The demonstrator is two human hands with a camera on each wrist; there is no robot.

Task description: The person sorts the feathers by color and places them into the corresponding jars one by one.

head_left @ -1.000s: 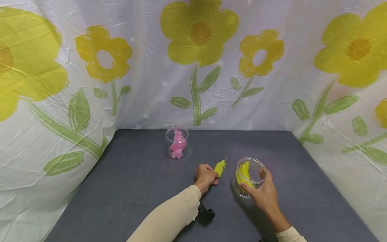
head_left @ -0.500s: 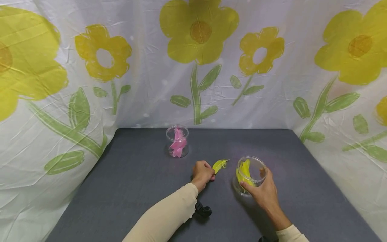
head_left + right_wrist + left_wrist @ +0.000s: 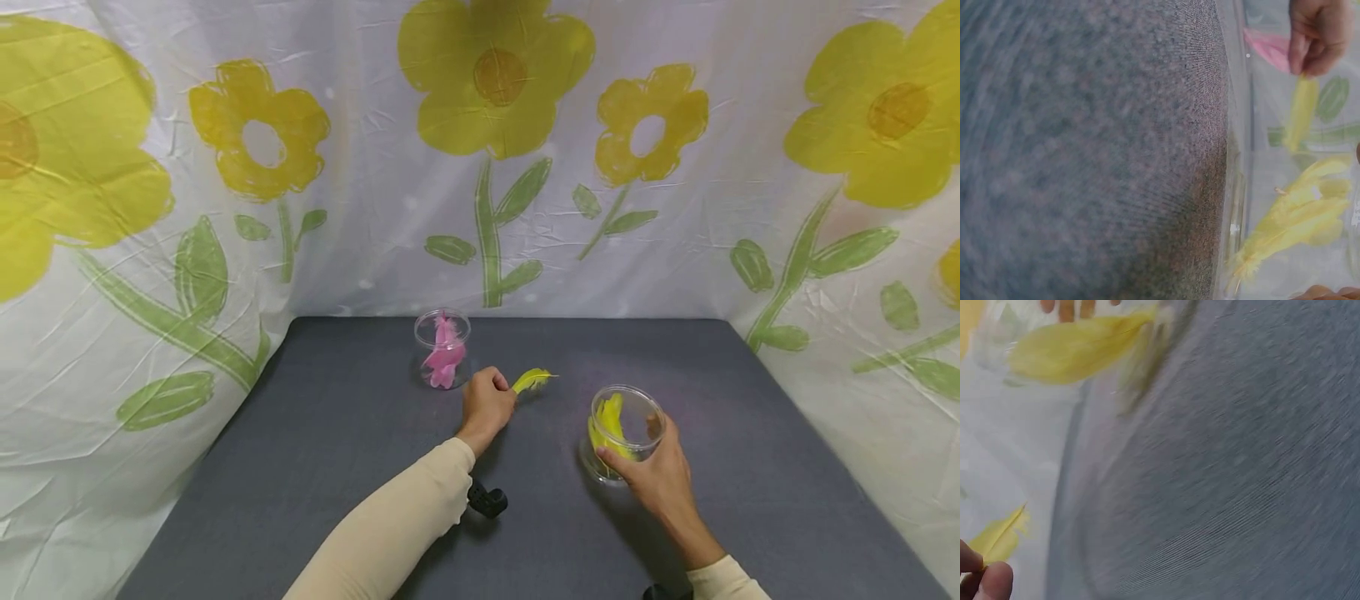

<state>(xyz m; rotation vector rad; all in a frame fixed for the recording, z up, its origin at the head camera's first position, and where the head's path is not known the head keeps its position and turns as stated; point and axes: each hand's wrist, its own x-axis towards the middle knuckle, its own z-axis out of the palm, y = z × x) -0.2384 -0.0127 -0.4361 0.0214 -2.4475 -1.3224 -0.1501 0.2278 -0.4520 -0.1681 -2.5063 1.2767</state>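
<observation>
My left hand (image 3: 487, 405) pinches a yellow feather (image 3: 531, 380) by one end, and the feather's other end points right. In the left wrist view, thumb and fingertip meet at the base of that feather (image 3: 1002, 540). My right hand (image 3: 662, 473) grips a clear round jar (image 3: 637, 388) from its right side, thumb toward the front. Several yellow feathers (image 3: 611, 418) lean inside this jar; the right wrist view shows these feathers (image 3: 1304, 209) through its wall. My left hand is between the two jars, just right of a second clear jar (image 3: 442, 312) holding pink feathers (image 3: 446, 354).
A dark grey table (image 3: 337, 467) lies under everything. White cloth (image 3: 360, 208) printed with yellow flowers stands at the back and both sides. A black strap piece (image 3: 487, 502) hangs below the left wrist, and the jar of pink feathers stands near the table's back edge.
My left hand has moved left and farther back with the yellow feather, whose free end has swung from pointing up to pointing right. My right hand keeps its grip on the jar in place.
</observation>
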